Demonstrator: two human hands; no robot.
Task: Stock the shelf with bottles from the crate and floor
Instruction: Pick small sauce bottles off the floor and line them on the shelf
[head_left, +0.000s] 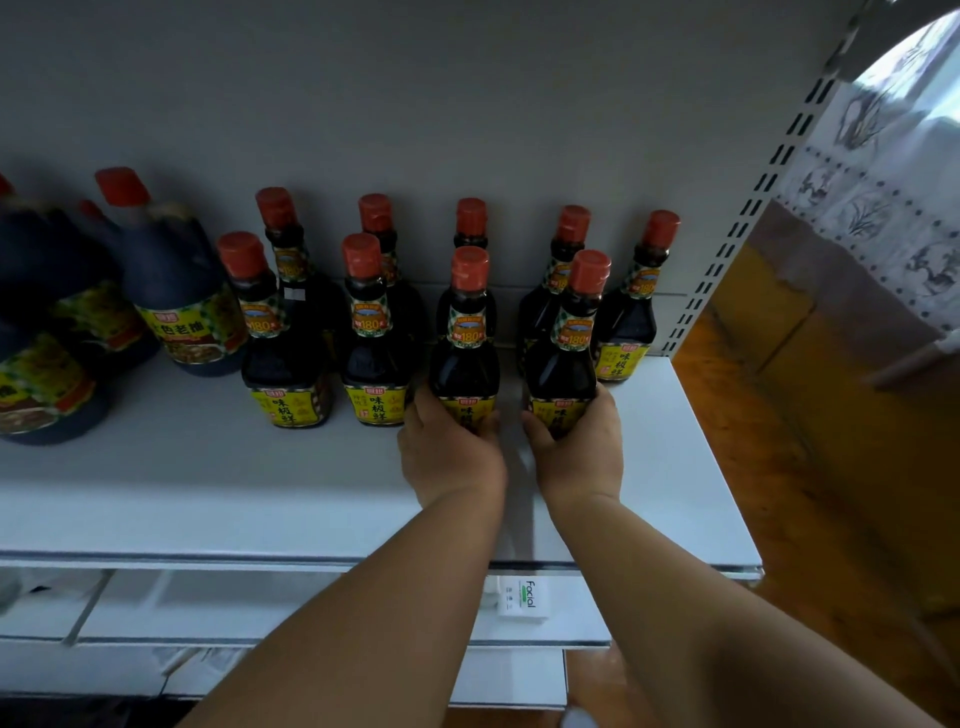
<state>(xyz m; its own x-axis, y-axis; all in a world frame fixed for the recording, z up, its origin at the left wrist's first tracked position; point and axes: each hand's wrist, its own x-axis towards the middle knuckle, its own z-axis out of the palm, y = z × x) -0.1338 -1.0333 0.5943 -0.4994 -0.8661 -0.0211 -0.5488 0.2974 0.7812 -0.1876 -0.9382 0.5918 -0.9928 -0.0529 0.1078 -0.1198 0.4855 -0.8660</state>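
Dark sauce bottles with red caps and yellow labels stand in two rows on a white shelf (208, 493). My left hand (449, 452) grips the base of one front-row bottle (465, 358). My right hand (579, 452) grips the base of the bottle beside it (563, 364). Both held bottles are upright on the shelf, level with two other front-row bottles (371, 358) to their left. Several more bottles (626, 322) stand behind against the back panel. No crate is in view.
Large dark jugs (176, 306) with red caps stand at the shelf's left. A slotted upright (737, 228) ends the shelf on the right, with wooden floor (810, 467) beyond. A lower shelf holds a white "Facial" pack (524, 597).
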